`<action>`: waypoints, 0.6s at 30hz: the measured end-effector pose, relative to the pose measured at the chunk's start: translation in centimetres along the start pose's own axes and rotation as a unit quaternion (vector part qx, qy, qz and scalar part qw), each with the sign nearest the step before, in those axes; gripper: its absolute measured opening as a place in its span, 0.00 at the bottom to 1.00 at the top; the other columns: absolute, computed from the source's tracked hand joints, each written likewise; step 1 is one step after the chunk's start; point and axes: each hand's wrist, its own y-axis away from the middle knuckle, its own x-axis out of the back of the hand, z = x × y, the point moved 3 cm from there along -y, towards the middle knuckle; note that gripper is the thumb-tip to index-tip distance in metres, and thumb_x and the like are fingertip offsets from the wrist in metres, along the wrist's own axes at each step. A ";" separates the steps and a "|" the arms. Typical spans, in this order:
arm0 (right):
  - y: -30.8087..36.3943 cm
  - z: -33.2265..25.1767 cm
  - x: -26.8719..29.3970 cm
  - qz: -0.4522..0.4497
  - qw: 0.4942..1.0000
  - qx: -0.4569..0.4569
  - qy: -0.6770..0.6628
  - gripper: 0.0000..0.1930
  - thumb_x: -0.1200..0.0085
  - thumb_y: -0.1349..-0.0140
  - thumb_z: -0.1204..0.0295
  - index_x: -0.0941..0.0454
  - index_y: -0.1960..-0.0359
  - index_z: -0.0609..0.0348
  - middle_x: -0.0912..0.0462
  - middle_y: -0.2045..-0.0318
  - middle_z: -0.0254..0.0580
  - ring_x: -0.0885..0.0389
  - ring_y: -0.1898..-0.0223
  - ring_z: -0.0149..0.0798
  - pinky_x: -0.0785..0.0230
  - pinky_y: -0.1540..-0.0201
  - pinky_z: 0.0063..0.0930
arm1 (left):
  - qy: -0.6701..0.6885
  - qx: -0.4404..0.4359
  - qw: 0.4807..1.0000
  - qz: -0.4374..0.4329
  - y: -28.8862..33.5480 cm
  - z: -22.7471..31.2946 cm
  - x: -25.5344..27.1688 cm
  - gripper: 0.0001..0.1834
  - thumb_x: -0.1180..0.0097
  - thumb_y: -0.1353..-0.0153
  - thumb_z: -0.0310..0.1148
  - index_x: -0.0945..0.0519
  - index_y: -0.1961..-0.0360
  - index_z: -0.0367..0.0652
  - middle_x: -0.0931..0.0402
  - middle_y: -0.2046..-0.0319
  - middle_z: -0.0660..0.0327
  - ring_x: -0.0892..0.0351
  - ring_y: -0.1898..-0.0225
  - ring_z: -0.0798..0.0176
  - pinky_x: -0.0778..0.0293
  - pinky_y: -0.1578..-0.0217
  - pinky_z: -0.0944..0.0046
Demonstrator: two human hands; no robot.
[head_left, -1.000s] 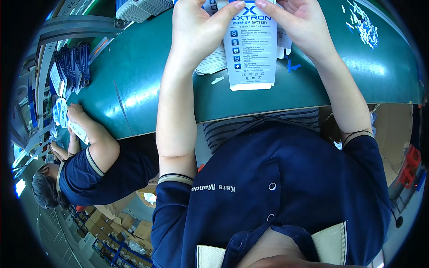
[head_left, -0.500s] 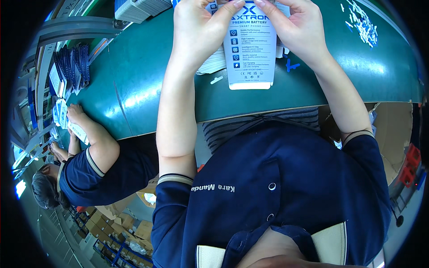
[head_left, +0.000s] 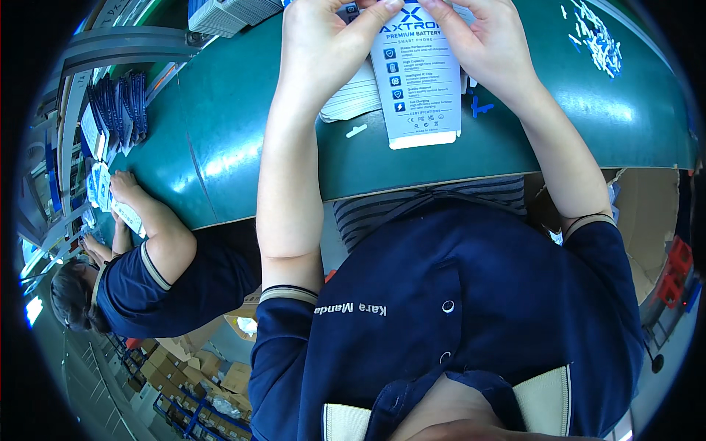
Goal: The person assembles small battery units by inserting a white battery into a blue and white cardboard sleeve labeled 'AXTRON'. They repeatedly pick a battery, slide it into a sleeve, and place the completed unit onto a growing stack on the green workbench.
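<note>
"What have your hands got there?"

"My left hand and right hand are both pinching the top end of a flat white-and-blue carton, thumbs close together on its face. The fingertips behind it I can't make out."

"What's just changed?"

"Its lower end has swung to my right, so it tilts now where it hung almost straight half a second ago. My grip is at the same end, so I'd call that a small turn in the hands, with the carton not let go."

"And where is it?"

"Over the green tabletop, near the front edge. A stack of white cards lies partly behind it on my left, with a small white strip just in front; blue plastic pieces lie to its right."
</note>
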 end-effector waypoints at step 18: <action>-0.4 0.8 -0.3 -0.156 0.921 -0.198 -0.297 0.08 0.44 0.36 0.71 0.18 0.62 0.64 0.20 0.54 0.45 0.33 0.40 0.38 0.40 0.41 0.34 | 0.102 -0.072 0.990 -0.064 -0.1 -0.6 -0.3 0.07 0.46 0.39 0.24 0.27 0.74 0.35 0.32 0.61 0.57 0.32 0.60 0.62 0.36 0.59 0.68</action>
